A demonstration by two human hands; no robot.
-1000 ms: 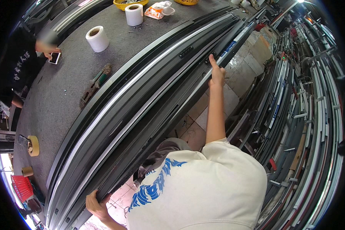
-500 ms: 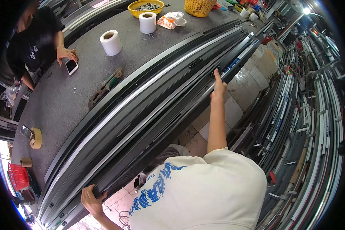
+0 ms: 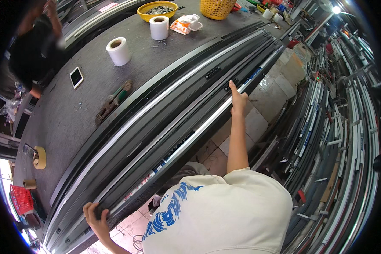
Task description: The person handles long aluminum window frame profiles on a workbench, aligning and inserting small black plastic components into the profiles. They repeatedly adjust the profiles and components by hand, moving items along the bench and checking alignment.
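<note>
Here we are at the near edge of the desk (image 3: 57,131), and both hands are on the dark bar (image 3: 175,142), set well apart. The left hand (image 3: 97,218) is clamped near its lower-left stretch, fingertips over the far side, thumb on the near side; the palm blocks what lies beneath. Up the length, the right hand (image 3: 238,100) grips too, one digit stretched along the top, a finger or the thumb, hard to say which; the others fold out of sight under the near edge.

The bar's ends? Tough to call: the lower one is lost around the left hand, the upper one runs into a crowd of other bars (image 3: 156,103) at upper right. Those are cut by glare, and their lower-left tips fade into the dark rim.

Now the line of it: long axis on a slant, lower left to upper right, running along the desk's edge and roughly in step with its neighbours, all bowed by the lens. Across the desk, a co-worker (image 3: 31,59) is blurred and cropped at the top, the phone (image 3: 76,78) lying close by. The shirt (image 3: 224,211) covers plenty of floor (image 3: 254,120).
</note>
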